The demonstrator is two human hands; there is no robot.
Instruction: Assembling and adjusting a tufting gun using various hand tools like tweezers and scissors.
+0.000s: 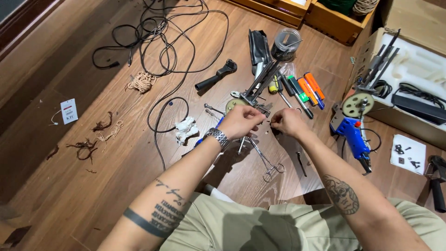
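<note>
Surface: wooden floor [69, 195]; no bench in view.
Left hand [240, 122]: fingers curled and pinched at the tips over a metal mechanism [255, 93]; wristwatch [217, 136] on the wrist. What the tips grip is too small to tell.
Right hand [289, 122]: fingers pinched narrow, tips facing the left hand, just apart; anything held is too small to tell.
Mechanism: dark metal bars with a pale gear, lying on the floor just beyond both hands, touching the left fingertips.
Forceps [267, 162]: steel, lying below the hands, ring handles toward the person.
Markers [304, 90]: orange, green and blue, in a row right of the mechanism.
Blue tool [353, 135]: with a pale gear wheel, right of the right hand, beside an open box [413, 60] with white foam.
Jar [285, 44]: clear, round, beyond the mechanism.
Black handle [216, 76]: left of the mechanism.
Cables [162, 42]: black, looped at upper left.
White rag [185, 129]: crumpled, left of the left hand.
</note>
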